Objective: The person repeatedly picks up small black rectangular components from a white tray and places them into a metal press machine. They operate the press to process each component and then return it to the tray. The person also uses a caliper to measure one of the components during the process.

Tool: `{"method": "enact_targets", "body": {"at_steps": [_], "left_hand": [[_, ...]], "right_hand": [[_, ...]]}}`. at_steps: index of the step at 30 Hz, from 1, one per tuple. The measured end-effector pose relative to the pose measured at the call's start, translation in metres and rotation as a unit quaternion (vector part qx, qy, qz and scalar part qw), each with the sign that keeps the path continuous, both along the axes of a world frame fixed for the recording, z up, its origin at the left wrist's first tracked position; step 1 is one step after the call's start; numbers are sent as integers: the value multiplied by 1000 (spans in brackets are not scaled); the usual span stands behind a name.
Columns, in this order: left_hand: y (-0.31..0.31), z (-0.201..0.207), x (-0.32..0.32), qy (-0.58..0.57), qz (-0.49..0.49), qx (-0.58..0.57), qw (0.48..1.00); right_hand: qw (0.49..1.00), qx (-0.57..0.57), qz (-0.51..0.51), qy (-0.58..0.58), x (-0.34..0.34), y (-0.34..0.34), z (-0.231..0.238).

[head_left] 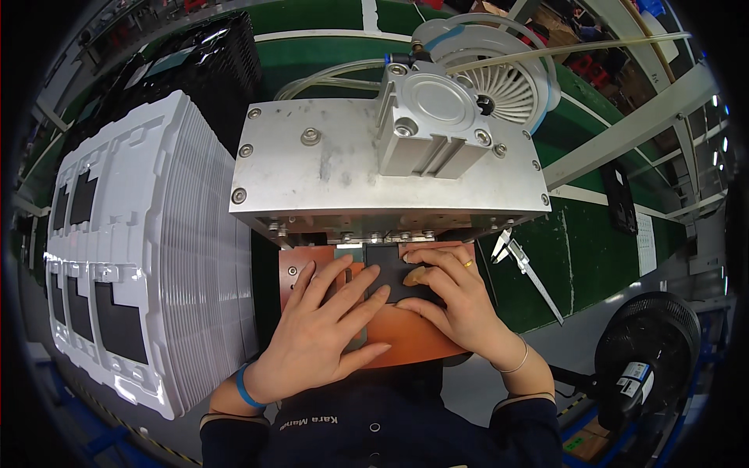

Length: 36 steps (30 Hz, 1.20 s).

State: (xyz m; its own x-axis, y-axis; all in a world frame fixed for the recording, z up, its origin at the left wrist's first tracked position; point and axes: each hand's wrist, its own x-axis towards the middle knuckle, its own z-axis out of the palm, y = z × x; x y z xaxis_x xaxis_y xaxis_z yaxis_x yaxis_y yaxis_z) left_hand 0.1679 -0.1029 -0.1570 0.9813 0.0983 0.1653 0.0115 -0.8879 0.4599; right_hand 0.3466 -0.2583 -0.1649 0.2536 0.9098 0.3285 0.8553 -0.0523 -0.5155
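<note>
Sheet point(393, 273) on plate point(409, 335) before machine point(312, 168), tray stack point(195, 242) left, caliper point(533, 278) right, cylinder point(441, 117) atop

The left hand point(312, 335) spreads palm-down while the right hand point(462, 306) curls inward.

A slanting white metal beam point(624, 134) is seen across a green-topped workbench point(605, 249). Grey floor point(573, 342) is exposed below, bright white lights point(715, 159) at far right.

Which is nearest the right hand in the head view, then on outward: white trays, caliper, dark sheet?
From the right hand:
1. Dark sheet: at its fingertips, on their left.
2. Caliper: just right, on the green surface.
3. White trays: far left, beyond the left hand.
</note>
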Motion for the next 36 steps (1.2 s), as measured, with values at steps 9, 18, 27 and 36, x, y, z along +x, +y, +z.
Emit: {"method": "enact_targets", "body": {"at_steps": [9, 18, 27, 36], "left_hand": [[-1, -1, -3, -42, -34, 11, 998], [-1, -4, -5, -57, -55, 9, 997], [-1, -3, -4, -61, -47, -9, 997], [-1, -2, -2, -79, -54, -1, 995]], "right_hand": [[999, -4, 20, 48, 3, -5, 5], [998, 6, -9, -61, -2, 8, 2], [990, 8, -58, -132, -11, 10, -1], [987, -6, -44, -152, -9, 10, 0]]}}
